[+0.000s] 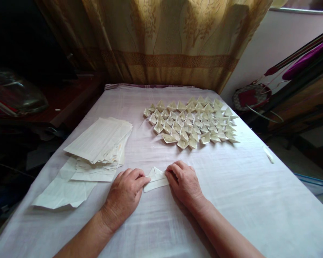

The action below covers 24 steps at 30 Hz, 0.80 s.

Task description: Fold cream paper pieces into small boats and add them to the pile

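Observation:
Between my two hands a partly folded sheet of paper (156,184) lies on the cloth, with a triangular peak at its far side and a flat strip along its near edge. My left hand (127,191) pinches its left end between thumb and fingers. At the right end, the closed fingers of my right hand (183,181) press on the paper. Several rows of folded paper boats (188,123) stand beyond my hands, toward the right. A stack of lined paper sheets (99,139) is to the left of my left hand.
A white cloth (231,200) covers the table. One creased sheet (64,190) sticks out from under the stack. A small white scrap (268,154) rests near the right edge. Behind the table hangs a gold curtain (164,39); a patterned bag (251,96) is at the right.

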Tool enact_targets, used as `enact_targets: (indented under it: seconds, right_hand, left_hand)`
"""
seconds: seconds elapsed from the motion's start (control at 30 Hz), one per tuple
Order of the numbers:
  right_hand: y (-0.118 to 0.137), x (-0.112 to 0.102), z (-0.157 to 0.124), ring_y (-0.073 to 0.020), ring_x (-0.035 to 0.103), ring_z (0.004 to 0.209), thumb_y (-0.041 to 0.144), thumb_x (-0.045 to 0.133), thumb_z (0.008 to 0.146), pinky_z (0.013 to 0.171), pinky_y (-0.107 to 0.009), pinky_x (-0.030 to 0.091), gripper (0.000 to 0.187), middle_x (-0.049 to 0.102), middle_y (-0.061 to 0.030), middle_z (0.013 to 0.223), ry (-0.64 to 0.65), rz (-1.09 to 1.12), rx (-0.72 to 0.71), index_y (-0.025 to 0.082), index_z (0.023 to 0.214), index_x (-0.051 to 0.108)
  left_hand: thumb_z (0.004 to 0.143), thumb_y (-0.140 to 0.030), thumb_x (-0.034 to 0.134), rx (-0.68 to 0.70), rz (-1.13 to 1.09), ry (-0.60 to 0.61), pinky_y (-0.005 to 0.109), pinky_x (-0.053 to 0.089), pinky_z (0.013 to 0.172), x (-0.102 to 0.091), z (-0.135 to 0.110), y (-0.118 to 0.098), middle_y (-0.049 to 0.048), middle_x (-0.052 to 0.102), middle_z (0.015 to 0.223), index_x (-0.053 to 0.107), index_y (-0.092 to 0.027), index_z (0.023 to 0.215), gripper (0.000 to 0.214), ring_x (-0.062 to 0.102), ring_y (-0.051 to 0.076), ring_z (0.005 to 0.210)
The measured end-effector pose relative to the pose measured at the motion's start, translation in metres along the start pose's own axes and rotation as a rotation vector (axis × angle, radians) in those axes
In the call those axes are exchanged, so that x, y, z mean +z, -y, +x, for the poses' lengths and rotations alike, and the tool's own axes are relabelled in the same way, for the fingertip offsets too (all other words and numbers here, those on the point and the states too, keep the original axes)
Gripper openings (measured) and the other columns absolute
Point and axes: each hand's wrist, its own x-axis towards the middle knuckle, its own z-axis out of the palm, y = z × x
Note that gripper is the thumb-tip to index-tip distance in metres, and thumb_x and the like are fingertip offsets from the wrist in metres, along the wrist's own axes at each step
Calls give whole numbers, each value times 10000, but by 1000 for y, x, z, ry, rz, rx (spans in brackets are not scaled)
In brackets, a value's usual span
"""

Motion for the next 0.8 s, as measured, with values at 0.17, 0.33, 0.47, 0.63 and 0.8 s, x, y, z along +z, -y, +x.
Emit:
enact_targets:
  seconds: [0.17, 0.33, 0.47, 0.63, 0.8]
  right_hand:
    - [0, 1, 1, -188, 594, 802, 182, 584, 896, 699, -300, 334, 99, 652, -27, 822, -18, -7, -11, 211, 815, 632]
    - [1, 0, 1, -184, 596, 789, 183, 588, 895, 708, -299, 337, 99, 650, -24, 815, -29, -14, -14, 211, 814, 638]
    - [0, 0, 1, -185, 602, 787, 179, 591, 892, 705, -298, 344, 99, 653, -26, 821, -23, -18, -7, 209, 813, 643]
    - [-6, 2, 1, -192, 629, 811, 162, 554, 889, 722, -302, 389, 110, 687, -35, 857, -60, 77, -7, 211, 883, 652]
    - [-9, 2, -1, -184, 657, 792, 238, 510, 888, 769, -321, 458, 224, 728, -44, 920, -107, 285, 98, 219, 1082, 621]
  left_hand:
    - [891, -237, 609, 10, 87, 96, 358, 437, 778, -8, 19, -9, 25, 672, 863, 668, -221, 822, 92, 590, 210, 854]
    - [847, -247, 682, -6, 106, 174, 349, 448, 814, -11, 52, -14, 28, 671, 929, 653, -217, 882, 54, 591, 225, 937]
    - [805, -232, 694, 33, 109, 254, 335, 450, 839, -16, 71, -13, 27, 659, 962, 653, -231, 913, 116, 590, 222, 960]
    - [782, -205, 643, 25, 66, 348, 298, 436, 787, -19, 80, -12, 17, 663, 886, 638, -218, 840, 59, 599, 202, 871]
    - [782, -215, 578, -41, -115, 407, 260, 409, 703, -19, 78, -8, -10, 677, 790, 672, -233, 947, 190, 601, 175, 745]
